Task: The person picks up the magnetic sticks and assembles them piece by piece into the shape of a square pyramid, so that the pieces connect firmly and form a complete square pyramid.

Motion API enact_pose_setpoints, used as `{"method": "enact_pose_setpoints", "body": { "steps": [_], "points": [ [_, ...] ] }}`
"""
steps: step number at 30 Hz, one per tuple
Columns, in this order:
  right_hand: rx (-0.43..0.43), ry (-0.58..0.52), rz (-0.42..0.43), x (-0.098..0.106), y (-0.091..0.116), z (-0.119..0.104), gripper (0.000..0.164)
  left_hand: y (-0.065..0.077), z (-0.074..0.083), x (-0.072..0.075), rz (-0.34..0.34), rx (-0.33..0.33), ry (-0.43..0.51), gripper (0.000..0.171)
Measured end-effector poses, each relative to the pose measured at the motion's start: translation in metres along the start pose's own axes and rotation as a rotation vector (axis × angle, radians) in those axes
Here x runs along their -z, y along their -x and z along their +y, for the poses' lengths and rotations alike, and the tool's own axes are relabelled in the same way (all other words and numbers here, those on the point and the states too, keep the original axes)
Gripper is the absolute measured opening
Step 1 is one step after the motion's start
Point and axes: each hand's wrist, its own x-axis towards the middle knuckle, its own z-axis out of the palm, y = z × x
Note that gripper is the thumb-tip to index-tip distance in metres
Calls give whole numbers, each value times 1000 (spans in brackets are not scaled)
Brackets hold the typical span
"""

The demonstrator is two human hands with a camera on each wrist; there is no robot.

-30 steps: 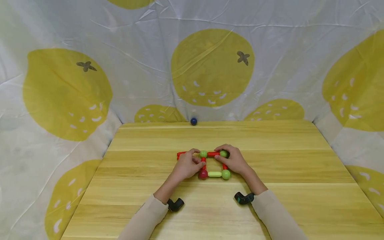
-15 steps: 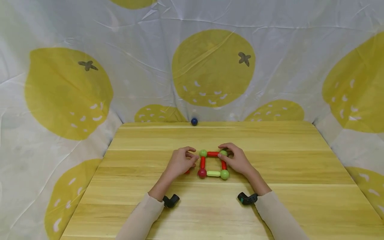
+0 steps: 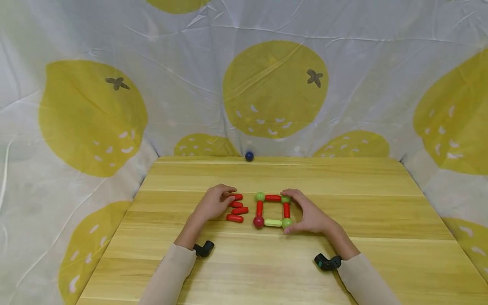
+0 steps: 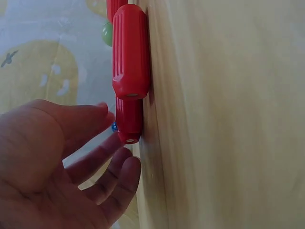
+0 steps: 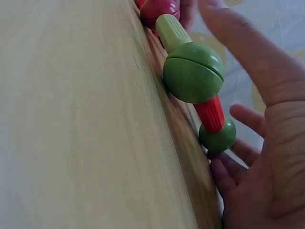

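A square frame of magnetic rods and balls lies on the table: three red rods (image 3: 259, 208), one pale-green rod (image 3: 273, 223), green balls (image 3: 260, 196) at three corners and a dark red ball (image 3: 259, 222) at the near left. My right hand (image 3: 310, 215) spans the frame's right side, thumb by the near green ball (image 5: 193, 73) and fingertips by the far green ball (image 5: 217, 135). Left of the frame lie several loose red rods (image 3: 234, 218). My left hand (image 3: 212, 202) is at the farther ones, its thumb and fingers loosely spread about a red rod's end (image 4: 129, 124); contact is unclear.
A blue ball (image 3: 249, 156) sits at the wooden table's (image 3: 244, 271) back edge, against a lemon-print cloth (image 3: 190, 84). Black wrist devices (image 3: 204, 249) protrude inward from both sleeves.
My left hand has moved left from the frame, uncovering the loose red rods. The right hand has widened its spread, its thumb shifting from the far right ball to the near right one.
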Motion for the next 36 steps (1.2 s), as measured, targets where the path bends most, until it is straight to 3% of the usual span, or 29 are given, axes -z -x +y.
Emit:
{"method": "enact_pose_setpoints", "body": {
  "steps": [4, 9, 20, 24, 28, 32, 36],
  "points": [
    [16, 25, -5, -1, 1, 0, 112, -1, -2, -2, -14, -10, 19, 29],
    [-7, 24, 16, -2, 1, 2, 109, -2, -5, -6, -14, 36, 16, 26],
    [-34, -2, 32, -3, 0, 6, 106, -6, -12, -3, 64, 19, 53, 32],
    [-25, 1, 37, -2, -1, 6, 105, -6, -13, 1, 73, 61, 162, 35],
    [-17, -17, 37, 3, -1, -15, 100, -6, -10, 5, 2, 98, 356, 35],
    [-15, -56, 47, 4, 0, -28, 96, -4, -2, 6, -105, 71, 535, 36],
    [-5, -100, 61, -1, -3, -8, 98, 0, 6, 2, -186, 3, 591, 40]
  ]
}}
